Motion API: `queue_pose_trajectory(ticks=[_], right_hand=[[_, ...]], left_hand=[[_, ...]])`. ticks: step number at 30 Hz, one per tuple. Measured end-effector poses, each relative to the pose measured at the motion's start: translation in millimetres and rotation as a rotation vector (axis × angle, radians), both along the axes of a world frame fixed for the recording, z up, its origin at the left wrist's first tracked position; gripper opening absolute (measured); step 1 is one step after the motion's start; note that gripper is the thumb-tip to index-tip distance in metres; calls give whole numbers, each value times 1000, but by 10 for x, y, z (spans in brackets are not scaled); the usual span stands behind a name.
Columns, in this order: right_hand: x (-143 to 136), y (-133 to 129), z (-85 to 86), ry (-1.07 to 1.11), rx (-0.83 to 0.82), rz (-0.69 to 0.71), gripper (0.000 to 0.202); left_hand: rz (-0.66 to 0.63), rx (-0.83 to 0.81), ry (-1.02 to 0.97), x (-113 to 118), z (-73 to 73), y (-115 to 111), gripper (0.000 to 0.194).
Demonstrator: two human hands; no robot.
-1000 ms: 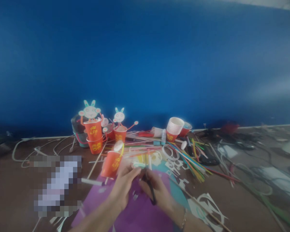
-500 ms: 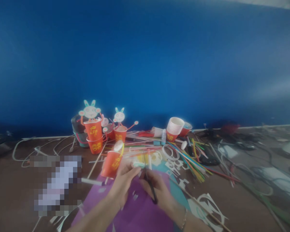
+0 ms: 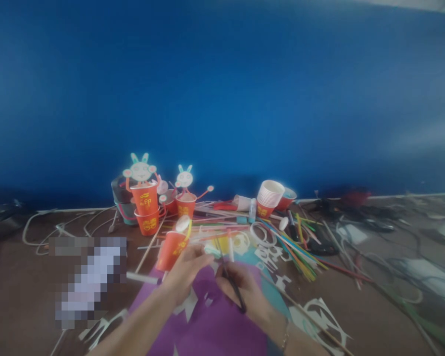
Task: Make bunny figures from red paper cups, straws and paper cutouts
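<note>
My right hand (image 3: 239,287) is closed around scissors (image 3: 230,279) with dark handles, their blades pointing up and away from me. Just left of the blades, my left hand (image 3: 189,267) pinches a small pale green and white paper piece (image 3: 212,251) at its fingertips. Both hands are above a purple sheet (image 3: 222,326). On that sheet lie a white pointed paper scrap (image 3: 188,304) and a smaller scrap (image 3: 208,298). A tilted red paper cup (image 3: 170,249) is close behind my left hand.
Red cups with paper rabbit figures (image 3: 141,171) stand at the back left. Stacked paper cups (image 3: 270,198) are at the back right, near colourful sticks (image 3: 294,254). White paper cut-outs (image 3: 324,321) lie on the right. Cables (image 3: 378,267) cross the far right.
My left hand has drawn slightly left, away from the scissors, uncovering the white pointed scrap. The scissors' blades now show more clearly; my right hand has hardly moved.
</note>
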State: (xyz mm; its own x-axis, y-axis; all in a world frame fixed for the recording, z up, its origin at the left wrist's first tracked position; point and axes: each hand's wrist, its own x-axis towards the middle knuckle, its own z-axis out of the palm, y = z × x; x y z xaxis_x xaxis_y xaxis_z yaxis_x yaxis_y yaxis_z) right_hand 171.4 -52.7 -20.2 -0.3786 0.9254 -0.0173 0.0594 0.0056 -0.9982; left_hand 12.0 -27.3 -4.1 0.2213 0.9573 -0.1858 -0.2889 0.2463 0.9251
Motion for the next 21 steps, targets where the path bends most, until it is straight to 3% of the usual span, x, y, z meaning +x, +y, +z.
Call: queue_pose_trajectory(ticks=[14,21], right_hand=[[-11,-6,-66,45,41,-20,34],[-5,7,-140,22,9,-5,33]], left_hand=[[-44,28,-14,89,-4,-72,18],[-2,59,119,63,13,-48,18]])
